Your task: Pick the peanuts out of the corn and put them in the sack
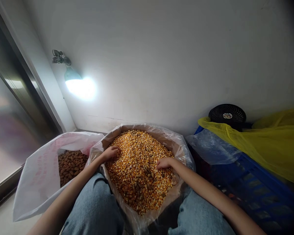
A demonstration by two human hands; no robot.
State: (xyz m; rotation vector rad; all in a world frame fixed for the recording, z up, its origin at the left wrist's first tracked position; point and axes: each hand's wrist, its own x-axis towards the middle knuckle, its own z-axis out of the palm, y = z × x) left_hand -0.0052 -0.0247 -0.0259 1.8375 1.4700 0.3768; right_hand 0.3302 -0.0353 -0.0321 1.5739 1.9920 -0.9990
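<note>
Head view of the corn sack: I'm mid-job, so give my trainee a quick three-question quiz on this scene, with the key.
1. True or false: the left hand and the right hand both rest on the corn kernels in the clear-lined sack.

2. Multiple choice: what fills the white sack beside the left hand? A) corn kernels, B) almonds, C) dried peas.

3. Fill in the blank: the yellow plastic sheet lies over the ____ plastic crate to the right of the corn.

Key: 1 true; 2 B; 3 blue.
</note>
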